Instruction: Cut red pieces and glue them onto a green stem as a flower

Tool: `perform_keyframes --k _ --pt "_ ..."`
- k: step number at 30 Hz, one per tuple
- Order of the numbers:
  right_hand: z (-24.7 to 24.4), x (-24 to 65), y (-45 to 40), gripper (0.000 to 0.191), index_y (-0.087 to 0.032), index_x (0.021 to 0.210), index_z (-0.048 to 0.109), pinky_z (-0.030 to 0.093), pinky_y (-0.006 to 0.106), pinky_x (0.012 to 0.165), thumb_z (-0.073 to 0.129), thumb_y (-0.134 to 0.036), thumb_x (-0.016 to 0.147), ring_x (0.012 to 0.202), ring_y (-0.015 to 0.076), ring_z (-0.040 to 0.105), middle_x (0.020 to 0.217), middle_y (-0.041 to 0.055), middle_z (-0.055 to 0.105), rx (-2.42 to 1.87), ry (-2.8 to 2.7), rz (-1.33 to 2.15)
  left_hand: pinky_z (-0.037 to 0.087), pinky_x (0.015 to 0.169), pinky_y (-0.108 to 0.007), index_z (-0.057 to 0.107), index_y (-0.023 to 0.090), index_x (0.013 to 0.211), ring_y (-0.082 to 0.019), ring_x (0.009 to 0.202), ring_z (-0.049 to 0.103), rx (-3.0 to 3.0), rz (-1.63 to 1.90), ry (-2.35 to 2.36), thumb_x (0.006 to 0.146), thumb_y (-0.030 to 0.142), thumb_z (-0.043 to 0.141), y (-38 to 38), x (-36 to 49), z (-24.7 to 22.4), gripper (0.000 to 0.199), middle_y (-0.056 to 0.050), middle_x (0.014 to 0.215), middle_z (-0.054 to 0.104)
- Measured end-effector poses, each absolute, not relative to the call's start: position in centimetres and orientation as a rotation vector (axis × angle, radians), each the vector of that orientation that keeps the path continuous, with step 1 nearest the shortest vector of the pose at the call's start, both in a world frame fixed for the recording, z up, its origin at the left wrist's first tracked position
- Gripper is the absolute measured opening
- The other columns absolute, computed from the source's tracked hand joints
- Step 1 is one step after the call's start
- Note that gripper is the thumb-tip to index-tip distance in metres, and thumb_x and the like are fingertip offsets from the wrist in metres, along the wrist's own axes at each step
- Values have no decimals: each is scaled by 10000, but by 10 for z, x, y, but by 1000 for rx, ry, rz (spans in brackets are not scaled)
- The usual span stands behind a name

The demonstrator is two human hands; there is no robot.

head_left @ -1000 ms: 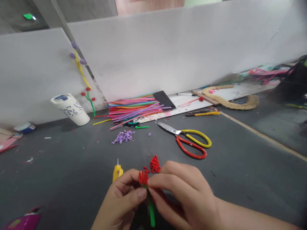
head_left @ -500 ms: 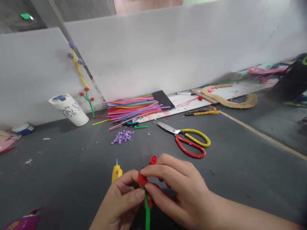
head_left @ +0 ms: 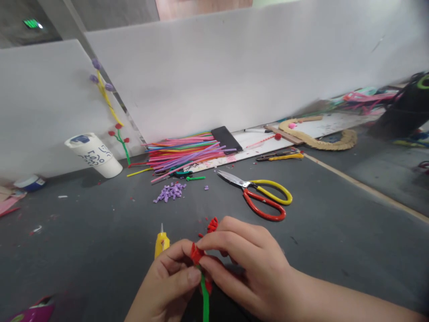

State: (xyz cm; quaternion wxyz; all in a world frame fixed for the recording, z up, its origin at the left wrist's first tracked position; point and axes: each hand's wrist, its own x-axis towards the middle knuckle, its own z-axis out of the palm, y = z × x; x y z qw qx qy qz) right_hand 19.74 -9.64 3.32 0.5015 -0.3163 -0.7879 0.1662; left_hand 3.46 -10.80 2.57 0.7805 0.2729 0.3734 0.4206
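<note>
Left hand (head_left: 167, 279) is grasping the red bloom (head_left: 196, 254) near its base; right hand (head_left: 258, 264) is pinching its side, excess pressure possibly bending it.

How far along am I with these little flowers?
The yellow branch and green branch by the wall look done. In hand is a red flower on a green stem, the left hand and right hand both at its head. Left, I'd guess: the loose purple bits and red bits on the table.
</note>
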Motion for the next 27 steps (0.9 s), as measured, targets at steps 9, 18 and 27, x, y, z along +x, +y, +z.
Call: perform_keyframes --k 9,18,27 --pt "37 202 -100 260 -128 763 657 352 249 476 439 -82 896 508 125 419 610 12 533 -676 -2111 31 457 594 -213 703 179 666 -129 601 595 551 902 833 564 236 853 -107 35 26 190 1 615 653" --pt "33 197 -98 316 -110 731 676 330 265 465 428 -115 927 500 134 393 581 20 539 -675 -2101 -9 447 621 -214 722 176 657 -119 609 558 584 928 852 528 271 878 -107 35 22 224 5 613 639" --pt "38 200 -98 99 -126 892 646 438 179 551 560 -103 848 601 92 531 725 22 592 -762 -1880 408 468 609 -200 714 172 673 -112 599 574 600 983 877 576 235 846 -105 36 32 176 -1 623 649"
